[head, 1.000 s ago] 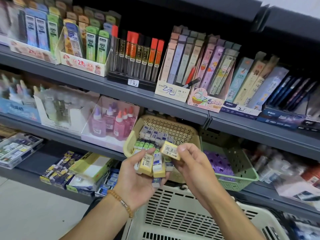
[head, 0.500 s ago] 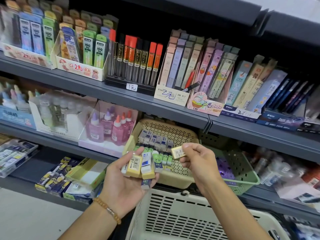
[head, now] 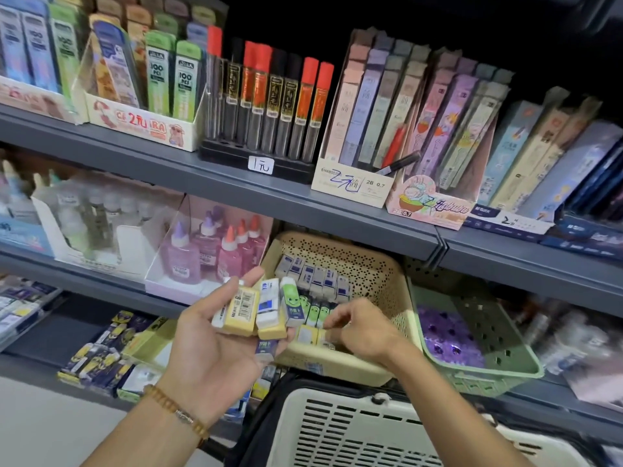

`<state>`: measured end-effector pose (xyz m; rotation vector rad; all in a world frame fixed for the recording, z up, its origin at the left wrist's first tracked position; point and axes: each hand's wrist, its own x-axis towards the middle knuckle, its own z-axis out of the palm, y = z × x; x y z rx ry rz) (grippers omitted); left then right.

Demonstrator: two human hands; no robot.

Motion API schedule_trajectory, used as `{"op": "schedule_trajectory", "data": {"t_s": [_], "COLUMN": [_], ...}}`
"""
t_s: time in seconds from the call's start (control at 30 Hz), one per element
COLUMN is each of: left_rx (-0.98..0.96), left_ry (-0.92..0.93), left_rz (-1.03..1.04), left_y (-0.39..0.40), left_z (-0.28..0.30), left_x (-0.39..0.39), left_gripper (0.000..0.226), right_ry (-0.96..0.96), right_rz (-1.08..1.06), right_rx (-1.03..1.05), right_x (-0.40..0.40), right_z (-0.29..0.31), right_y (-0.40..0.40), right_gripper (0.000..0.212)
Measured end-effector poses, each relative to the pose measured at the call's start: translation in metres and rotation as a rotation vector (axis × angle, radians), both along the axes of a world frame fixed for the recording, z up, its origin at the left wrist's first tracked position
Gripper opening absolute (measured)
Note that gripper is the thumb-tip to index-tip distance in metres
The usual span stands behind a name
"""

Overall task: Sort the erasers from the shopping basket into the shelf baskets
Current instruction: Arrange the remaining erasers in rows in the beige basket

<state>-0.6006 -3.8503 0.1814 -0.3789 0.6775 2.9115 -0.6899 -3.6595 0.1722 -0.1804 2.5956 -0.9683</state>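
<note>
The left hand, in the lower middle of the frame, lies palm up with its fingers curled round a small stack of erasers: two yellow ones, a white one with a blue label and a white one with a green sleeve. Their long axes run roughly up the frame, away from the wrist. Just to the right of it, the right hand reaches down into the beige basket on the shelf, with its fingertips bent toward a yellow eraser near the front wall of that basket; whether the fingers pinch it or only touch it cannot be told, because this part is blurred. Inside the beige basket, rows of white and blue erasers stand at the back and green ones in front of them. The person seems to be setting the yellow eraser in place, so the next piece should come from the stack, which lies directly left of the right hand and very near. To the right stands a green basket with purple items. The shopping basket is at the bottom of the frame, below both hands.
</note>
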Motion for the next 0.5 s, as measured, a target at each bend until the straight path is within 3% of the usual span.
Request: {"op": "schedule_trajectory", "data": {"t_s": [0.07, 0.13, 0.2, 0.3, 0.4, 0.5], "left_rx": [-0.003, -0.020, -0.054, -0.094, -0.109, -0.122], "left_ry": [0.002, 0.023, 0.056, 0.088, 0.067, 0.021], "left_rz": [-0.012, -0.027, -0.038, -0.042, -0.032, -0.026], "left_y": [0.001, 0.001, 0.002, 0.003, 0.002, -0.003], "left_z": [0.000, 0.001, 0.005, 0.009, 0.007, 0.006], "left_x": [-0.005, -0.012, -0.018, -0.026, -0.030, -0.033], "left_gripper": [0.039, 0.041, 0.043, 0.050, 0.055, 0.059], "right_ry": [0.165, 0.231, 0.174, 0.126, 0.087, 0.023], "right_rz": [-0.029, -0.069, -0.022, 0.060, -0.073, -0.254], "right_rx": [-0.086, -0.326, -0.443, -0.452, -0.574, -0.720], "right_x": [0.005, 0.012, 0.021, 0.027, 0.020, 0.009], "right_z": [0.006, 0.020, 0.035, 0.041, 0.041, 0.037], "right_y": [-0.005, -0.008, -0.015, -0.027, -0.029, -0.021], "right_gripper": [0.015, 0.025, 0.031, 0.016, 0.006, 0.010]}}
